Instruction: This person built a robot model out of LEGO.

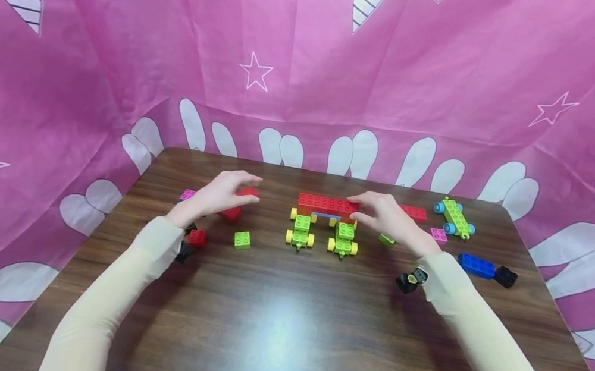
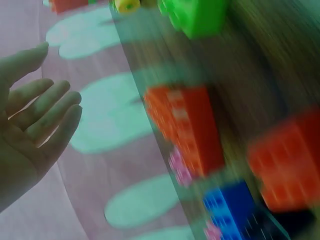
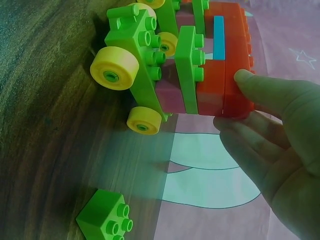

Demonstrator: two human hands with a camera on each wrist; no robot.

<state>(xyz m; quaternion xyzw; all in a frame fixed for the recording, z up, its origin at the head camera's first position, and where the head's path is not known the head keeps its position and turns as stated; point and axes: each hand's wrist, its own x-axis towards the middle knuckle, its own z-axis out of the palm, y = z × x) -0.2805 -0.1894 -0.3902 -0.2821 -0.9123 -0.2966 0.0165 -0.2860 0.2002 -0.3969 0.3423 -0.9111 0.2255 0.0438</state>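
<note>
Your right hand [image 1: 388, 218] pinches the long red plastic brick [image 1: 326, 204] bridging two green wheeled carts [image 1: 301, 230], mid-desk. Left hand [image 1: 221, 193] hovers, fingers relaxed, over small red bricks [image 1: 231, 212]. Next: steady the bridge, press squarely.

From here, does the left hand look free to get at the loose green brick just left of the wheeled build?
Probably yes. The left hand is open and holds nothing, and the green brick sits alone on bare table just beside it, with nothing stacked on it.
</note>
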